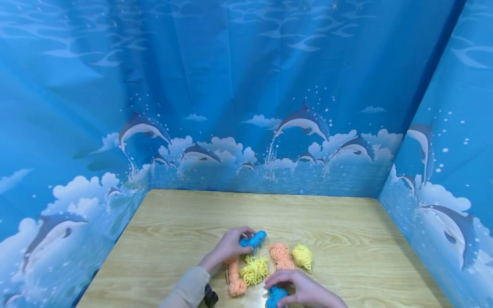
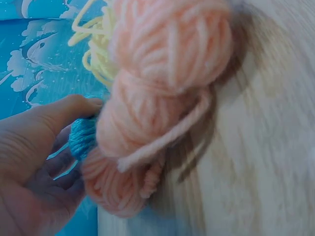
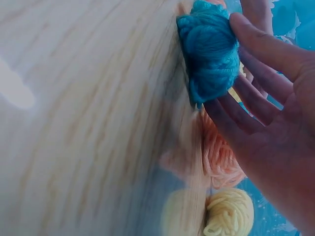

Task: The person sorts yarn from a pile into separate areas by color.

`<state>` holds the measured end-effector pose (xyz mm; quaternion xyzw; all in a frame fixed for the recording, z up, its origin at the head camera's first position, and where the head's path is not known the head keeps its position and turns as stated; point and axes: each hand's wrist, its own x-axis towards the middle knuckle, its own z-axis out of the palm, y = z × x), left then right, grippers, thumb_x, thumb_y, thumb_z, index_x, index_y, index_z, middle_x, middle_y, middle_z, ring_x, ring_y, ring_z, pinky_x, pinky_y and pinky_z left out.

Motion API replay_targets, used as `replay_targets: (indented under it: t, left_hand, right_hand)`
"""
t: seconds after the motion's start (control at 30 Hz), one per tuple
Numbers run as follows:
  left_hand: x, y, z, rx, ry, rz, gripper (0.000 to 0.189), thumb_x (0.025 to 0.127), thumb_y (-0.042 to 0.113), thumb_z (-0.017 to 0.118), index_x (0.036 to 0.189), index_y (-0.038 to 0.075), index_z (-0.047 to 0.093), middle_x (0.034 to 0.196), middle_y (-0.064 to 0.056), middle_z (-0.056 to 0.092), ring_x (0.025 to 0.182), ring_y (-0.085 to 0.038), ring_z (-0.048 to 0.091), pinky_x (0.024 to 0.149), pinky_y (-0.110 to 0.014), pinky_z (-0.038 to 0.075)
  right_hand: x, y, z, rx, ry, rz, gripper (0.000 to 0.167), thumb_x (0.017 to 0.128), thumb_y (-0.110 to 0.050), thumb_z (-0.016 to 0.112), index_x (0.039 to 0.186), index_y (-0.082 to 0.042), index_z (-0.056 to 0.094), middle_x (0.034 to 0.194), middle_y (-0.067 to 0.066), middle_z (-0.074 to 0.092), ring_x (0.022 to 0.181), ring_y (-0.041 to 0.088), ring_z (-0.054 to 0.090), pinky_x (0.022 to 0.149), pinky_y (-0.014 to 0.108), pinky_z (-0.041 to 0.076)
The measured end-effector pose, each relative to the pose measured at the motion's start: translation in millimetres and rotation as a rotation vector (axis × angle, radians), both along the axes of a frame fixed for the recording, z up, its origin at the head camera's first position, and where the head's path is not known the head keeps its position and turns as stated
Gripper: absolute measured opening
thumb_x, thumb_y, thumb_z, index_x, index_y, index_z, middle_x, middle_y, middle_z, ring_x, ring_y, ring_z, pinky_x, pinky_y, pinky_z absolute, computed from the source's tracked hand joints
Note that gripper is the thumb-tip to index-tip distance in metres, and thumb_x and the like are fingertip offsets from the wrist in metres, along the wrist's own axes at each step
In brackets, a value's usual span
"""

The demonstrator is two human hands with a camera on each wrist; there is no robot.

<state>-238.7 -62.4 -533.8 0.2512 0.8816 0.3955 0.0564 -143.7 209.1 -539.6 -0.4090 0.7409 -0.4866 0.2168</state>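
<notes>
My left hand [image 1: 235, 243] holds a small blue yarn skein [image 1: 257, 240] between thumb and fingers, beyond the other yarn. In the left wrist view that blue skein is partly hidden behind a peach yarn skein [image 2: 157, 98] tied in the middle. Nearer the front, my right hand [image 1: 302, 288] has thumb and fingers around a second blue yarn skein [image 3: 209, 54], which rests on the table. Between the hands lie a loopy yellow yarn bundle [image 1: 255, 270] and a second peach skein [image 1: 280, 256]. To the right of that peach skein sits another yellow skein [image 1: 302, 257].
The yarn lies on a wood-grain table [image 1: 346, 231]. Blue curtains [image 1: 231, 107] printed with dolphins stand behind it and at both sides. A small black object [image 1: 210, 296] shows beside the left sleeve [image 1: 188, 288].
</notes>
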Motion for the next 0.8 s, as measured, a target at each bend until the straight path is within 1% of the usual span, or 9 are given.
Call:
replay_targets:
  t: [0.1, 0.17, 0.23, 0.4, 0.53, 0.63, 0.8]
  left_hand:
    - [-2.8, -2.5, 2.1, 0.02, 0.026, 0.021, 0.039, 0.086, 0.016, 0.082, 0.121, 0.012, 0.068, 0.109, 0.0, 0.071, 0.103, -0.021, 0.067, 0.087, -0.036, 0.057]
    - [-5.2, -4.9, 4.3, 0.039, 0.048, 0.036, 0.038, 0.086, 0.016, 0.082, 0.121, 0.011, 0.068, 0.11, -0.003, 0.07, 0.103, -0.023, 0.067, 0.086, -0.037, 0.058]
    - [-8.0, -8.3, 7.1, 0.062, 0.059, 0.058, 0.039, 0.087, 0.015, 0.081, 0.122, 0.009, 0.067, 0.111, -0.005, 0.07, 0.103, -0.024, 0.068, 0.087, -0.038, 0.058]
    - [-15.0, -19.9, 16.0, 0.125, 0.076, 0.131, 0.042, 0.087, 0.012, 0.081, 0.126, 0.006, 0.065, 0.112, -0.008, 0.07, 0.102, -0.025, 0.068, 0.087, -0.041, 0.058]
    - [-22.8, -31.2, 22.7, 0.146, 0.111, 0.204, 0.043, 0.085, 0.011, 0.082, 0.125, 0.005, 0.066, 0.11, -0.008, 0.07, 0.1, -0.024, 0.068, 0.087, -0.041, 0.059]
    - [-27.8, -39.0, 28.0, 0.174, 0.123, 0.253, 0.044, 0.084, 0.008, 0.083, 0.125, 0.004, 0.066, 0.111, -0.009, 0.071, 0.101, -0.026, 0.068, 0.088, -0.043, 0.059]
    - [-32.4, -49.5, 34.2, 0.206, 0.114, 0.313, 0.047, 0.082, 0.006, 0.083, 0.126, 0.002, 0.066, 0.113, -0.012, 0.071, 0.104, -0.03, 0.067, 0.091, -0.046, 0.057]
  right_hand:
    - [-0.4, 0.7, 0.3, 0.019, 0.045, 0.015, 0.044, 0.092, -0.023, 0.074, 0.133, -0.008, 0.065, 0.134, 0.008, 0.065, 0.126, 0.013, 0.058, 0.103, 0.027, 0.05]
    - [-0.8, 1.5, 0.2, 0.032, 0.095, 0.025, 0.045, 0.092, -0.023, 0.075, 0.133, -0.009, 0.065, 0.134, 0.007, 0.065, 0.126, 0.014, 0.058, 0.103, 0.028, 0.051]
    - [-1.3, 2.6, -0.2, 0.034, 0.124, 0.038, 0.046, 0.092, -0.023, 0.075, 0.134, -0.009, 0.064, 0.135, 0.007, 0.064, 0.126, 0.015, 0.059, 0.103, 0.03, 0.051]
    - [-1.5, 5.2, -0.6, 0.023, 0.116, 0.074, 0.047, 0.094, -0.022, 0.073, 0.137, -0.006, 0.061, 0.138, 0.01, 0.061, 0.128, 0.018, 0.057, 0.106, 0.032, 0.049]
    - [-1.1, 6.0, 1.5, 0.041, 0.104, 0.076, 0.048, 0.095, -0.026, 0.072, 0.138, -0.008, 0.06, 0.139, 0.008, 0.061, 0.129, 0.018, 0.057, 0.107, 0.032, 0.048]
    - [-0.9, 6.4, 3.7, 0.061, 0.103, 0.074, 0.049, 0.095, -0.028, 0.071, 0.138, -0.009, 0.06, 0.139, 0.008, 0.061, 0.129, 0.018, 0.056, 0.107, 0.032, 0.048]
    - [-0.7, 7.1, 5.9, 0.096, 0.147, 0.081, 0.048, 0.095, -0.03, 0.071, 0.139, -0.011, 0.06, 0.14, 0.007, 0.06, 0.131, 0.018, 0.055, 0.107, 0.033, 0.048]
